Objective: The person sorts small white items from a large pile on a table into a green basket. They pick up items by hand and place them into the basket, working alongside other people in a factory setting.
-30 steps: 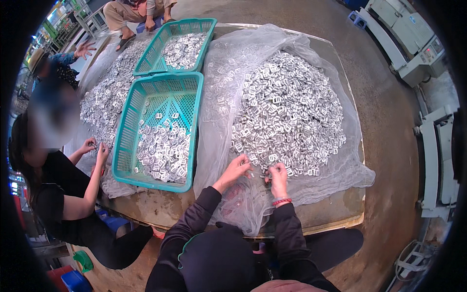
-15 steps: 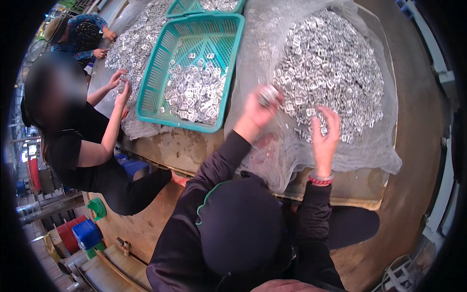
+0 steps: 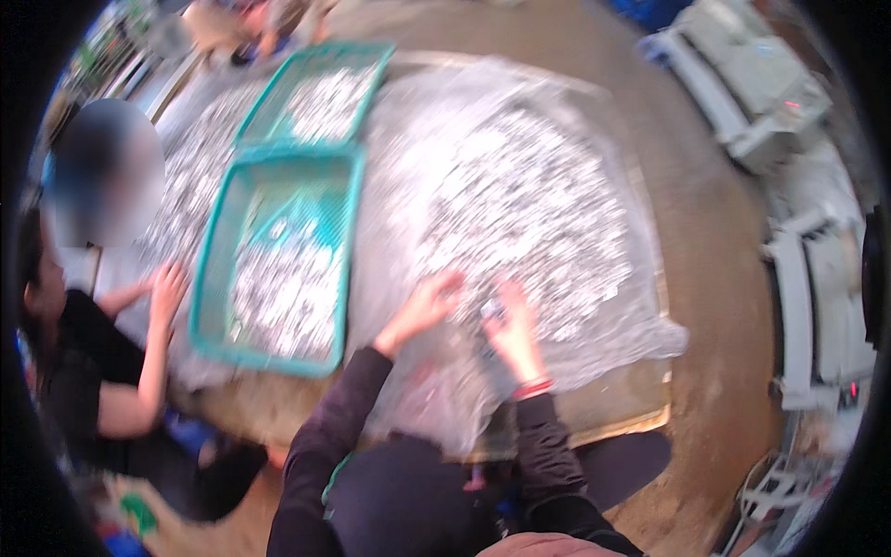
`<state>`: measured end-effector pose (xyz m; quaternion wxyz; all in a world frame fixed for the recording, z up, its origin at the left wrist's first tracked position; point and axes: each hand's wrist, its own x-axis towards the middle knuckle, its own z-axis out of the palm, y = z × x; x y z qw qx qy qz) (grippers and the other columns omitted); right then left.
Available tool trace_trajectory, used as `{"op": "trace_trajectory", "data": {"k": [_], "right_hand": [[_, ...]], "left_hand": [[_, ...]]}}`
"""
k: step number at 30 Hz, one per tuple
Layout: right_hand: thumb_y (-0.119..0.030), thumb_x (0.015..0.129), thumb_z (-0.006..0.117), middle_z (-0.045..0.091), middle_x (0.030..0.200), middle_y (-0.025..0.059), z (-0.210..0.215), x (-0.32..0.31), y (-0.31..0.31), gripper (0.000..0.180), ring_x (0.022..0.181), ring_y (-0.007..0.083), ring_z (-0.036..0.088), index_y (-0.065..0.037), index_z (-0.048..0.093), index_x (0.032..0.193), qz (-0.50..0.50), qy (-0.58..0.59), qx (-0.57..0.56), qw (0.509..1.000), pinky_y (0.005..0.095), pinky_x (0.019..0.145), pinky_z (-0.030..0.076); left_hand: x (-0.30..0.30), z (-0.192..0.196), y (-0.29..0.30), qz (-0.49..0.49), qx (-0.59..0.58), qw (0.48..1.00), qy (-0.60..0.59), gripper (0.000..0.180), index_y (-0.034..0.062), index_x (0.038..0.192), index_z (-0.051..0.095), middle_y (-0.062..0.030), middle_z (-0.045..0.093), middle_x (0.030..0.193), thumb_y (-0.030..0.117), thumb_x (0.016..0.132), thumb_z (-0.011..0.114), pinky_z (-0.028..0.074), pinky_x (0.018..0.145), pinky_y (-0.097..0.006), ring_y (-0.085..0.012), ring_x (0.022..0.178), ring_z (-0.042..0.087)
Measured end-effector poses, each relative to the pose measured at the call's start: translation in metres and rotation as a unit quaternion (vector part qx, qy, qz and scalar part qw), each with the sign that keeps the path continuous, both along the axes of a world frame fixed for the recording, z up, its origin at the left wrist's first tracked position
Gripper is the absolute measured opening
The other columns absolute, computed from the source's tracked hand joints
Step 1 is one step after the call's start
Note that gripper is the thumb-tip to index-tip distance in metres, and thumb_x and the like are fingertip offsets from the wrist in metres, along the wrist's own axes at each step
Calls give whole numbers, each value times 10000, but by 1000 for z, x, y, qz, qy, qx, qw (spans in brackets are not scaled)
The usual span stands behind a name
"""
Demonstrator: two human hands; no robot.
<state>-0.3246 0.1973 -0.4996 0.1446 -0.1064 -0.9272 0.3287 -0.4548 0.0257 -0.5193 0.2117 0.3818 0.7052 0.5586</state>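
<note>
Both my hands are over the near edge of a wide heap of small silvery metal buckles (image 3: 548, 223), spread on a translucent sheet (image 3: 404, 195). My left hand (image 3: 429, 311) points inward at the heap's near left side; its fingers are smeared by motion, so its grip is unclear. Close beside it on the right, my right hand (image 3: 515, 334), with a red band (image 3: 533, 387) at the wrist, has thumb and fingers curled around a small silvery piece that looks like a buckle (image 3: 490, 309). Blur hides finer detail.
Left of the heap stands a green plastic basket (image 3: 351, 241) partly filled with buckles, with a second green basket (image 3: 382, 70) behind it. A co-worker's hand (image 3: 167, 292) is beside the nearer basket. More buckles (image 3: 200, 176) lie at far left. Pale machinery (image 3: 803, 306) stands at right.
The whole view has swung and is blurred. My hands have drawn closer together at the heap's near edge. The clump of buckles earlier in my left hand no longer shows clearly.
</note>
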Motion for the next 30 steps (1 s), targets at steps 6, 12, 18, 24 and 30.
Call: {"op": "trace_trajectory", "data": {"k": [6, 12, 18, 24, 30], "right_hand": [[-165, 651, 799, 88, 1520, 206, -17, -28, 1, 993, 1348, 540, 94, -369, 241, 1447, -32, -217, 35, 975, 609, 1047, 285], [-52, 703, 701, 303, 1391, 216, -62, 0, -16, 774, 1231, 473, 315, -288, 396, 1374, -34, -162, 162, 973, 500, 997, 374], [-86, 677, 665, 485, 1279, 218, -111, -2, -2, 596, 1199, 390, 428, -55, 525, 1256, -124, -149, 35, 980, 468, 1010, 363], [-3, 872, 550, 633, 931, 117, -96, 5, 9, 280, 788, 209, 650, 60, 535, 1144, -193, 10, -658, 728, 308, 600, 576], [-105, 976, 420, 574, 1130, 177, -10, 12, 20, 276, 1019, 351, 601, 60, 466, 1192, -81, 71, -756, 646, 453, 871, 538]], "left_hand": [[-4, -19, 6, 85, -267, 930, 237, 953, 199, 1424, 311, -280, 152, 1460, 108, 619, 813, 283, 1075, -503, -510, 1296, 236], [10, -42, -8, 118, -274, 921, 250, 709, 175, 1351, 430, -288, 247, 1421, 73, 717, 729, 358, 1006, -503, -494, 1232, 335], [42, -69, 8, 83, -244, 931, 257, 508, 6, 1228, 500, -297, 409, 1279, 56, 742, 644, 366, 985, -504, -464, 1150, 413], [53, -57, 40, 135, -106, 985, 27, 488, -17, 1118, 609, -141, 659, 973, 219, 714, 748, 484, 788, -346, -241, 915, 611], [29, 3, 70, 130, 127, 886, -426, 340, -43, 1143, 588, -77, 652, 1010, 202, 908, 607, 458, 850, -294, -148, 939, 598]]}}
